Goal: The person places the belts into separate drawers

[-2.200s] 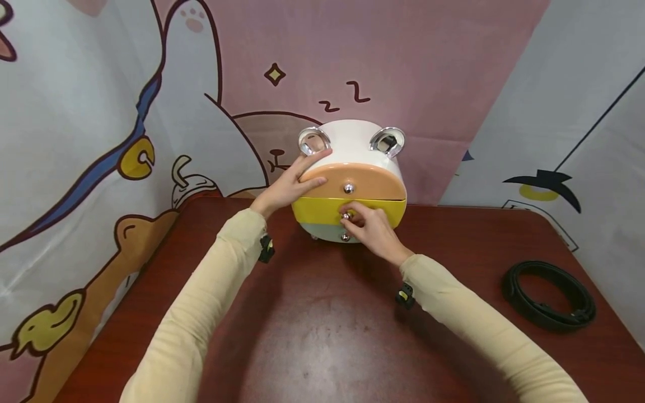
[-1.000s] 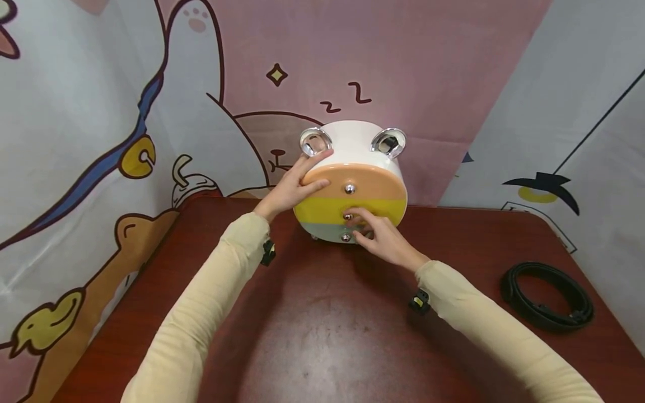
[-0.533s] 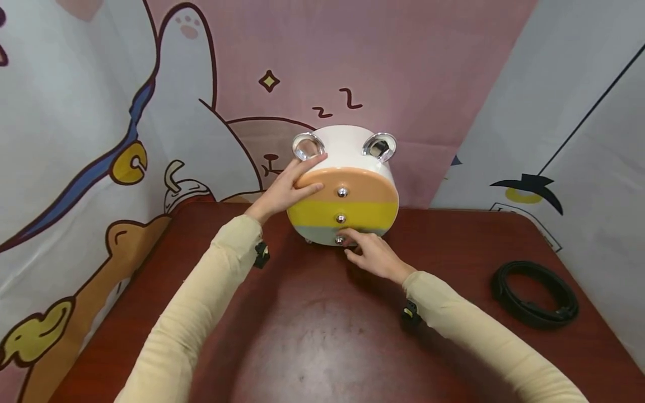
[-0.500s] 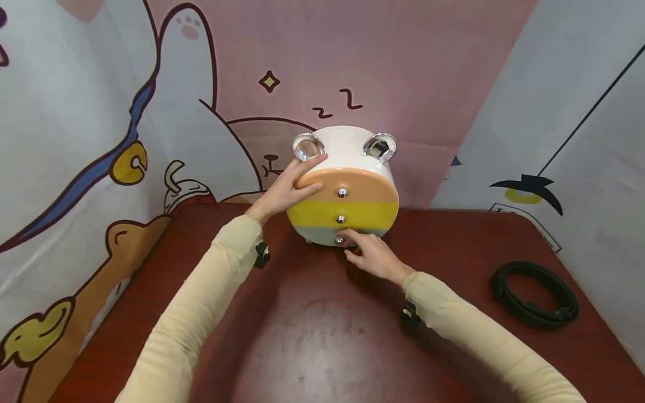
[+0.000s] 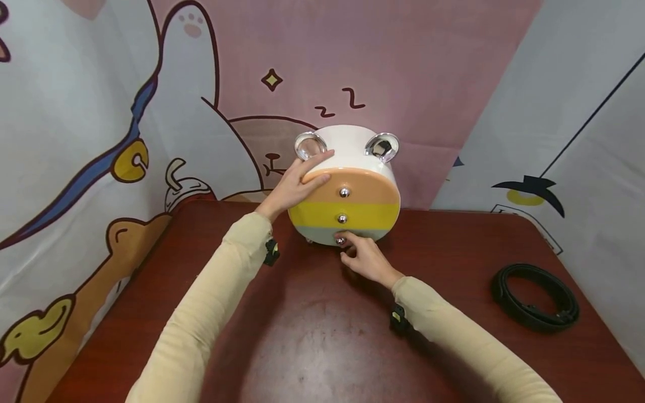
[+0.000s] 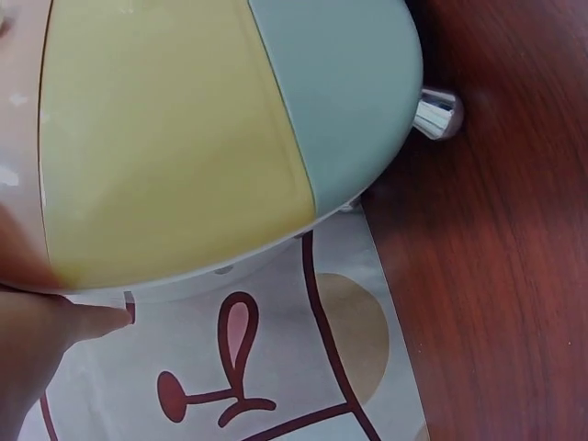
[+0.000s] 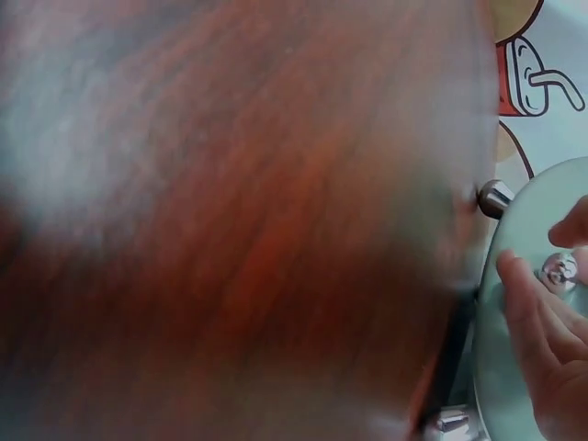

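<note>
A small rounded cabinet (image 5: 347, 148) with a white body and two shiny ear-like rings stands at the back of the table. Its front has an orange drawer (image 5: 373, 187), a yellow drawer (image 5: 373, 214) and a pale green drawer (image 5: 317, 234), all flush. My left hand (image 5: 292, 190) rests straight-fingered on the cabinet's upper left edge, thumb on the orange front. My right hand (image 5: 368, 258) is at the green drawer, fingers curled round its silver knob (image 7: 559, 273); the thumb sits just below, apart from it. The left wrist view shows yellow and green fronts and a silver foot (image 6: 439, 114).
A coiled black belt (image 5: 535, 296) lies on the right of the reddish-brown table (image 5: 322, 336). Printed cartoon cloth (image 5: 393, 67) hangs close behind the cabinet and along the sides.
The yellow drawer, slightly out at first, is now flush. My right hand has let go of its knob and moved down to the green drawer's knob. My left hand stays on the cabinet.
</note>
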A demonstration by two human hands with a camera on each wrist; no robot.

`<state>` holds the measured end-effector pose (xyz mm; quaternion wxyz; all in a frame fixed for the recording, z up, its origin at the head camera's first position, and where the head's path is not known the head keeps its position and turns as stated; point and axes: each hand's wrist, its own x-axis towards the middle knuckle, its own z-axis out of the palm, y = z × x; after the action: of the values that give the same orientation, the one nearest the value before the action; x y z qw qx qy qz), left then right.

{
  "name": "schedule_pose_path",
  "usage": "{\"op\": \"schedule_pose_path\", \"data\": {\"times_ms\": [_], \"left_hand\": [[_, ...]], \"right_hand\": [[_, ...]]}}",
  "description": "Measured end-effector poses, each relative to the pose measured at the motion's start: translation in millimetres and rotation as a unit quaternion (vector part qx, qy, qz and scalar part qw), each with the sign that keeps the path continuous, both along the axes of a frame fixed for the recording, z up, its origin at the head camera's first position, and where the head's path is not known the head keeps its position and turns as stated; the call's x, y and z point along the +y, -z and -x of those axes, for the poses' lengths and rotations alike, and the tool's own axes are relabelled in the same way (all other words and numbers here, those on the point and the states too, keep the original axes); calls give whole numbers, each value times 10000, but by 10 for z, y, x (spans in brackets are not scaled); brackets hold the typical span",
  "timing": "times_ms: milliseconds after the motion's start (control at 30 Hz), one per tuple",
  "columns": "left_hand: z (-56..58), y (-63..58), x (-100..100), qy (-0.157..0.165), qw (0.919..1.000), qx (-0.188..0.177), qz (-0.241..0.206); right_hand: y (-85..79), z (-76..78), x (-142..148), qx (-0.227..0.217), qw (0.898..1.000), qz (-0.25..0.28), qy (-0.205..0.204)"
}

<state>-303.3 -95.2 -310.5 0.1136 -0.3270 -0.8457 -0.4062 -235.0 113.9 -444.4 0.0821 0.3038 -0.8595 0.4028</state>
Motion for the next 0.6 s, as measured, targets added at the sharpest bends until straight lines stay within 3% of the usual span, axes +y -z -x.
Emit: {"op": "schedule_pose_path", "data": {"times_ms": [133, 600], "left_hand": [[8, 12, 20, 32, 9999, -64, -100], [23, 55, 4, -4, 9998, 152, -100]], "right_hand": [[47, -6, -16, -36, 9996, 269, 126], [111, -24, -9, -246, 9991, 344, 10]]}}
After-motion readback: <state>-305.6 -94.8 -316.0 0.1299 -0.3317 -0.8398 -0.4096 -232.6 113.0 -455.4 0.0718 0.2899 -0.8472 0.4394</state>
